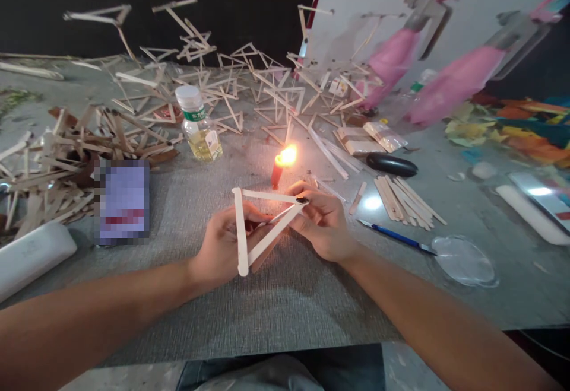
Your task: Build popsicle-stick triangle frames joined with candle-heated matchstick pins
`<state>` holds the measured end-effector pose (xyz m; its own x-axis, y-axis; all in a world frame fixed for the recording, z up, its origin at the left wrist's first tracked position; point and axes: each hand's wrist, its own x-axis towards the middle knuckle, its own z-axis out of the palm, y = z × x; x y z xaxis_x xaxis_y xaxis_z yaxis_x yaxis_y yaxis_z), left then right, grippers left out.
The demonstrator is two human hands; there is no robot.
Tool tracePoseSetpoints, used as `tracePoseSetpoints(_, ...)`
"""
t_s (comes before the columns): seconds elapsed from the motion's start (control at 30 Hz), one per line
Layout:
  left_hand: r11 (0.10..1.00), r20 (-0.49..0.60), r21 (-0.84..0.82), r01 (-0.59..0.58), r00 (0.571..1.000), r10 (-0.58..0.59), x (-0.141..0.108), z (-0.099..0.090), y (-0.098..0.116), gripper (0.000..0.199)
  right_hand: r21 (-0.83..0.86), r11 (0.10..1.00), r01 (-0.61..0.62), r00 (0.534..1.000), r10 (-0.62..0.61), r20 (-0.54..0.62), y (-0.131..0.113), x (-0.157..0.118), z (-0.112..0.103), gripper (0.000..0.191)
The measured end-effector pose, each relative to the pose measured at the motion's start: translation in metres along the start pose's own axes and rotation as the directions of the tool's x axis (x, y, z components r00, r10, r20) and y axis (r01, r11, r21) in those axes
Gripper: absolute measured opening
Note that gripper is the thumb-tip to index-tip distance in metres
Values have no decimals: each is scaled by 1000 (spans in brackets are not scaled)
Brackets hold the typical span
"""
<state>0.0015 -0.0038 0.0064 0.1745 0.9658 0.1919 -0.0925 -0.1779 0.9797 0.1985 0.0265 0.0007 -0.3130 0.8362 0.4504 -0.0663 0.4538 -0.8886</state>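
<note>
Both our hands are working above the grey table (pixel 178 320), just on our side of the lit red candle (pixel 276 175). With our right hand (pixel 327 225) we are pinching the stick triangle (pixel 241 231) near its blackened corner, thumb and fingers closing almost together. Our left hand (pixel 220 239) is curling its fingers inward behind the upright stick, hardly open; that stick and the slanting one are covering part of them, so we cannot tell exactly what they are grasping. We are holding the triangle off the tabletop, its two pale corners pointing leftward. Further sticks are showing behind its slanting side, but we are not making out how they join. The flame is glaring over the candle's top, pixelation is hiding the purple object (pixel 124 198), and the picture edges are cutting off our forearms.
</note>
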Motion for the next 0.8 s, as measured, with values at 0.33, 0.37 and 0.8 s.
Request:
tracePoseSetpoints(0.33,996,-45,76,-53,997,56,0,1,-6,16,-46,998,41,999,-42,-26,4,2,-3,6)
tracePoseSetpoints(0.37,995,-45,85,-46,998,50,0,0,-8,14,-46,998,51,998,-52,-27,4,2,-2,6)
tracePoseSetpoints(0.8,985,-79,167,-49,995,63,1,-3,-8,8,-25,999,-29,988,24,-152,25,-8,9,28)
